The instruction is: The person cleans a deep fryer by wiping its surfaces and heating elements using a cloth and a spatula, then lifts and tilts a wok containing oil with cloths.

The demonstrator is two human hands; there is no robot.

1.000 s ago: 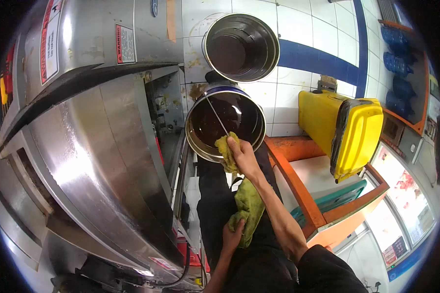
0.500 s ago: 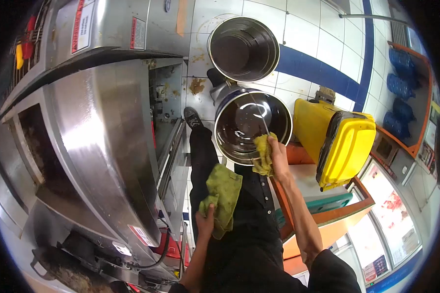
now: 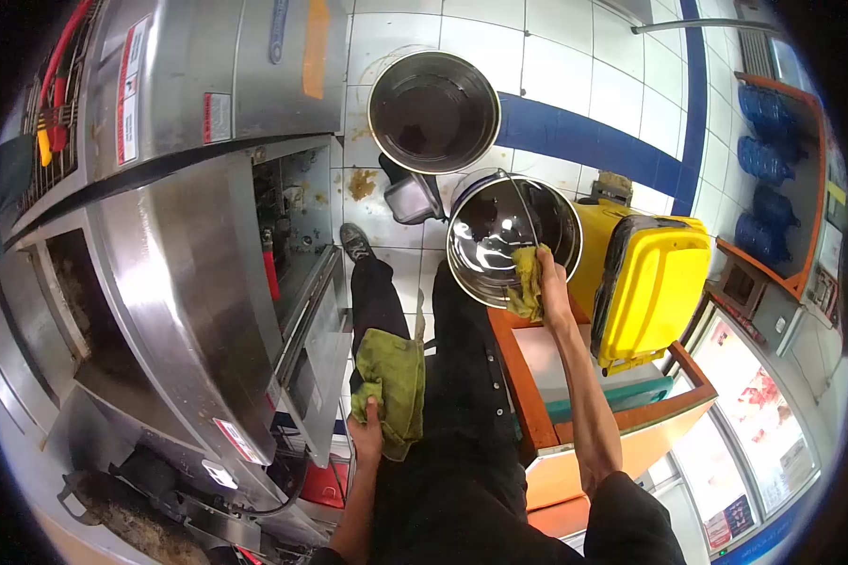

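My right hand (image 3: 553,287) is closed round a bunched yellow-green cloth (image 3: 528,282), gripping the thin wire handle of a round metal bucket (image 3: 464,273) through it. Dark, shiny liquid (image 3: 485,221) lies inside this bucket, and its surface reflects light. Lower left, my left hand (image 3: 367,433) pinches a second yellow-green cloth (image 3: 392,377), which hangs spread out in front of my dark trousers. Beyond the bucket, a second round pot (image 3: 386,141) with a dark inside stands on the tiles. A small grey metal container (image 3: 413,200) sits between that pot and my shoe.
A stainless steel appliance (image 3: 179,273) with an open lower door (image 3: 316,348) lines my left side. To the right are a yellow lidded bin (image 3: 655,292) and an orange-edged cabinet (image 3: 537,414). Brown stains (image 3: 361,184) mark the white floor tiles. Blue water bottles (image 3: 763,160) fill a rack farther right.
The bucket has shifted right with my right hand, away from the other pot and closer to the yellow bin. More of the grey container now shows. The view has turned slightly.
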